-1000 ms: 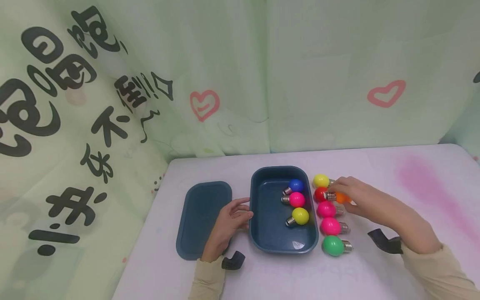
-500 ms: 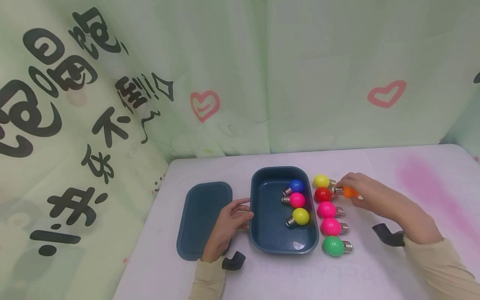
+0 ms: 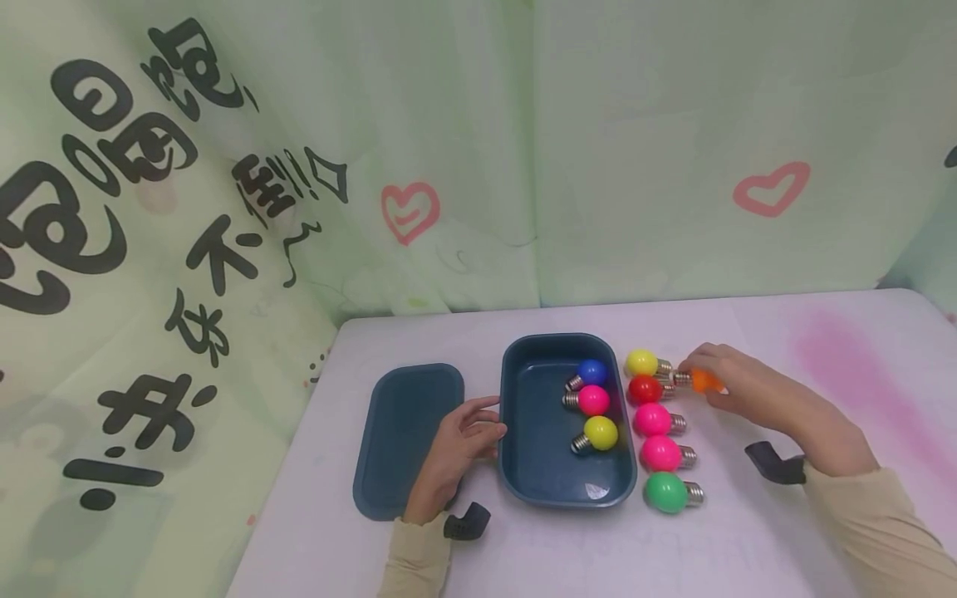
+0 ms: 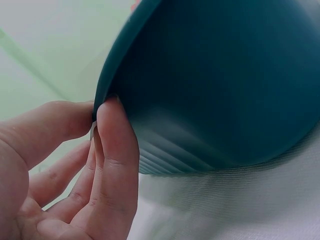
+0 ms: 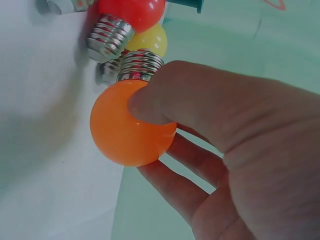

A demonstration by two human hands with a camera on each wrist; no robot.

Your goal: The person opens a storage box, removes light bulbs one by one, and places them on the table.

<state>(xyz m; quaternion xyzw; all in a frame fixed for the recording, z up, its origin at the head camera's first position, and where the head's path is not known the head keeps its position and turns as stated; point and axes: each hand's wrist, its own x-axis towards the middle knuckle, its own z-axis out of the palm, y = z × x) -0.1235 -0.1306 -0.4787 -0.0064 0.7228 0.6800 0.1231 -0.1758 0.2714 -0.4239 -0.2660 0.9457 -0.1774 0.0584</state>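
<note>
In the head view, my right hand [image 3: 740, 382] grips an orange light bulb [image 3: 705, 380] to the right of the row of bulbs. In the right wrist view the thumb lies across the orange globe and fingers support it from behind; its metal screw base points toward the red bulb [image 5: 141, 11] and the yellow bulb [image 5: 151, 40]. My left hand [image 3: 462, 440] pinches the left rim of a dark blue box [image 3: 516, 490], as the left wrist view shows with fingertips at the edge. Inside the box lie a blue bulb [image 3: 593, 371], a pink bulb [image 3: 595, 400] and a yellow bulb [image 3: 601, 433].
Right of the box, several bulbs form a column: yellow [image 3: 641, 363], red [image 3: 645, 389], two pink ones and green [image 3: 665, 492] nearest. A flat dark blue lid [image 3: 396, 440] lies left of the box on the white-covered table [image 3: 568, 556]. A printed curtain [image 3: 635, 166] hangs behind.
My right hand has shifted slightly right with the orange bulb, drawing it away from the red one. The left hand and the box stay in place.
</note>
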